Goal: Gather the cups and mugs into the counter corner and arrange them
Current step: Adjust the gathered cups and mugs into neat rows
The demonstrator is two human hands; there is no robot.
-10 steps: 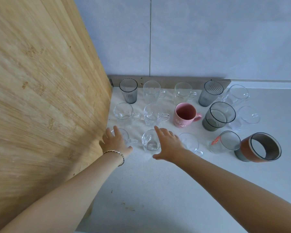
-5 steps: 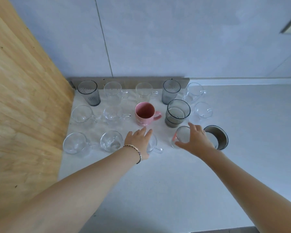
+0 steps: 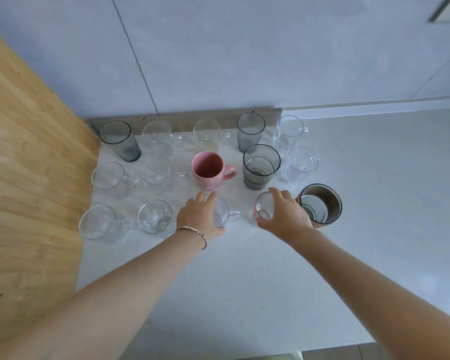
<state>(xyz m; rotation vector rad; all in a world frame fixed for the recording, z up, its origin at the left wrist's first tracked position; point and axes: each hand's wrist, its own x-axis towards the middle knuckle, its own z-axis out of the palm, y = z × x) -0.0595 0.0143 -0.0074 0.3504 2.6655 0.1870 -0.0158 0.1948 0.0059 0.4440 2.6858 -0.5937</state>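
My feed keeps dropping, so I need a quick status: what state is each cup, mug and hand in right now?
Pink mug: upright, empty, handle to the right.
Ribbed grey tumblers: upright, back row.
Smoky glass: upright, beside pink mug.
Clear glass mugs: upright, in rows.
Brown-banded cup: upright, front row's right end.
Left hand: on a clear front-row mug.
Right hand: on a small clear glass.

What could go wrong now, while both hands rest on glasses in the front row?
1. The right hand covers a small clear glass right beside the brown mug; sliding it could knock the two together.
2. The left hand rests on a clear handled cup just in front of the pink mug; pushing it back may bump the mug.
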